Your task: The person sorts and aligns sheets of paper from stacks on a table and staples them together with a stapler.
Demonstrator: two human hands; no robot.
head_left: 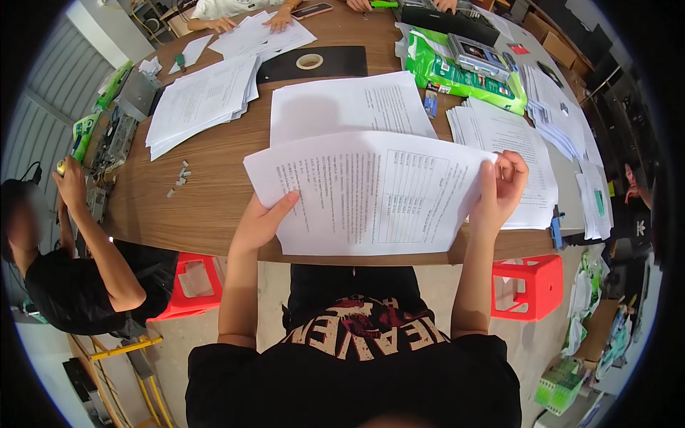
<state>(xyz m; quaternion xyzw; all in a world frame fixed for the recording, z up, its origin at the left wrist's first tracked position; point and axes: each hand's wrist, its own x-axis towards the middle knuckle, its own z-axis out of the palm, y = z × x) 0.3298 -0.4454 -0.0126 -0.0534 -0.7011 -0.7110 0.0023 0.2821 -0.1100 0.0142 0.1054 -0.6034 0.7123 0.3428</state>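
Observation:
Between my two hands I hold a stack of printed paper sheets (357, 196) just above the table's near edge, its text turned sideways. My left hand (267, 217) pinches the left side with the thumb on top. At the right edge, my right hand (503, 185) grips the sheets near the upper corner, thumb in front. Behind them a further pile of printed sheets (342, 100) lies on the table, partly covered. To the right, beside my right hand, rests another paper stack (514, 143); a fanned stack (203, 100) lies to the left.
A tape roll (310, 62) sits on a black board (349, 60). Green packages (464, 78) and a metal drive-like box (478, 57) stand at back right. Red stools (528, 285) flank me. A co-worker (78, 271) works at the left; other people's hands (278, 20) are across the table.

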